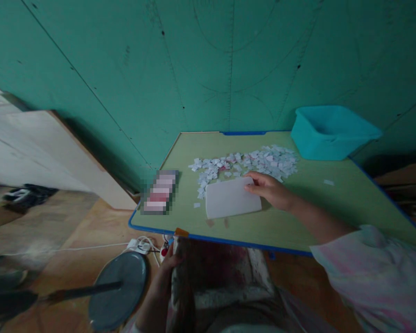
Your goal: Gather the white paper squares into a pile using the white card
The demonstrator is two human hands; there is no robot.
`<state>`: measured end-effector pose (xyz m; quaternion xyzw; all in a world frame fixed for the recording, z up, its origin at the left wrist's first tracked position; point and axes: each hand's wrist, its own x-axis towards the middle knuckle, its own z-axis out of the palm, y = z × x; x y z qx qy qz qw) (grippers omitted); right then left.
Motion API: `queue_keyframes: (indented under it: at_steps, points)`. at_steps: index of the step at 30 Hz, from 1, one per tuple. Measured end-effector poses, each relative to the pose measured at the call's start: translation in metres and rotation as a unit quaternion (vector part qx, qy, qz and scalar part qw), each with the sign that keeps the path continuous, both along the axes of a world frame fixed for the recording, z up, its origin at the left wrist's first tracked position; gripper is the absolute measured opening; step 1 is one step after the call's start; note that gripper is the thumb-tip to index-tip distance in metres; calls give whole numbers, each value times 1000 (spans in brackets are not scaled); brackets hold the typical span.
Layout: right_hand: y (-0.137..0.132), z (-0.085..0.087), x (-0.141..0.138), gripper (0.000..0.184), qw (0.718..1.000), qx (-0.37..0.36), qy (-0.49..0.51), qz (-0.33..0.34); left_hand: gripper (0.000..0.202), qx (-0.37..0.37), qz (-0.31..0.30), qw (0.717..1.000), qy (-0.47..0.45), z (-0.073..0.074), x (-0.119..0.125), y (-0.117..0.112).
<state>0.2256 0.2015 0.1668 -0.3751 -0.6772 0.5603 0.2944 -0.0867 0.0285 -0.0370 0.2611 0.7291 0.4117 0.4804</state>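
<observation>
My right hand (265, 188) holds a flat white rectangular panel (230, 199) by its upper right corner, thumb on its near face. The panel is tilted above the green tabletop (284, 229), just in front of a spread of small white paper pieces (270, 159). Some of these pieces look pinkish. Below the table's front edge, my left hand (168, 268) is closed around the left side of a stained, worn whitish box (234, 296) with a dark reddish inside. Part of my left fingers is hidden behind the box's side.
A turquoise basin (321, 138) stands at the table's back right. A pixelated phone-like object (160, 192) lies at the left. An orange piece (182, 232) sits at the front edge. A round grey stool (119, 289) and a white power strip (138, 246) are on the floor. A green wall (208, 64) rises behind.
</observation>
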Motion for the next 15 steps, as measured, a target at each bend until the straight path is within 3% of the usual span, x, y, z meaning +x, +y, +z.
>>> queue_keyframes:
  at_steps: [7, 15]
  points:
    - [11, -15, 5, 14, 999, 26, -23, -31, 30, -26, 33, 997, 72, 9, -3, 5]
    - [-9, -23, -8, 15, 997, 32, -67, 28, 24, -43, 17, 997, 65, 15, -1, 9]
